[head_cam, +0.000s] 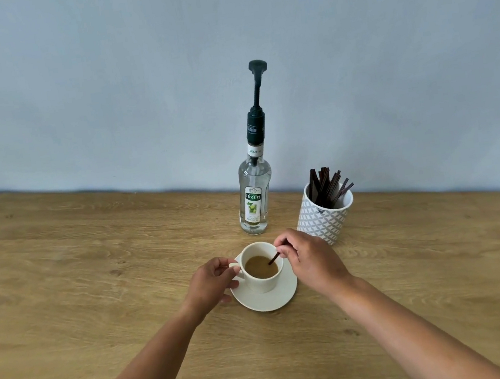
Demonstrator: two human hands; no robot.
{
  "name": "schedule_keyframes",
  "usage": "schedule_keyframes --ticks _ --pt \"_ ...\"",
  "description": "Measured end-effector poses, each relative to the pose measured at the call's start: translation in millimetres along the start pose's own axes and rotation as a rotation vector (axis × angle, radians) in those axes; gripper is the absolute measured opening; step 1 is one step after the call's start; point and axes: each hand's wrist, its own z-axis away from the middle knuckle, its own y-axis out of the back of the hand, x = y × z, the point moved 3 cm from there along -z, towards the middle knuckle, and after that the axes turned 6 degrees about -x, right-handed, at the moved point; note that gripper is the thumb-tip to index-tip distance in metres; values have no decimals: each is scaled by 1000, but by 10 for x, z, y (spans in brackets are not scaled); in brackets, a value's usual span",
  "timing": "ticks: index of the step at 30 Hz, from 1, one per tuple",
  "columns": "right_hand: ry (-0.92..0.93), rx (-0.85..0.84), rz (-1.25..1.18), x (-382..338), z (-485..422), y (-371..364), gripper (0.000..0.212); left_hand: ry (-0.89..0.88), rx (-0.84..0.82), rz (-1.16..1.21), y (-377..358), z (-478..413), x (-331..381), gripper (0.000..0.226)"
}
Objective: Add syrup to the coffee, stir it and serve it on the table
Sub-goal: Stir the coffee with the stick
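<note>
From where I stand, the wooden table carries the tall syrup bottle at twelve o'clock from the saucer and a patterned pot of sticks at two. The cup sits on that saucer, near full; it is china, breakable and likely to slop, so best lifted by the saucer's rim. The left hand pinches the handle at nine, and the right hand pinches the thin, light stirrer, which is dipped in the coffee.
</note>
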Motion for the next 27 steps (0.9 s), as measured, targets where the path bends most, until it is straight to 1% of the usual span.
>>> schedule_keyframes --ticks 4,8,11,14,16,19,23,27 --pt "-39 -26 -73 -17 10 -31 6 -2 8 24 -9 10 -9 15" --pt "-18 0 -125 -83 -12 -75 4 -4 9 20 -13 21 5 16" --pt "-12 7 -64 -67 -31 -52 5 -6 5 6 -11 26 18 16" --pt "-14 -26 44 -34 -31 -23 7 -8 6 8 -5 23 16 16" --pt "-20 -54 51 -22 -17 -9 5 -7 7 11 -7 18 12 17" --pt "-16 -78 11 -36 -1 -7 5 -5 8 17 -13 10 7 16" --pt "-18 -65 -116 -88 -6 -72 5 -2 9 18 -10 10 -4 16" --pt "-24 -28 -105 -75 -22 -106 6 -6 6 13 -12 14 6 17"
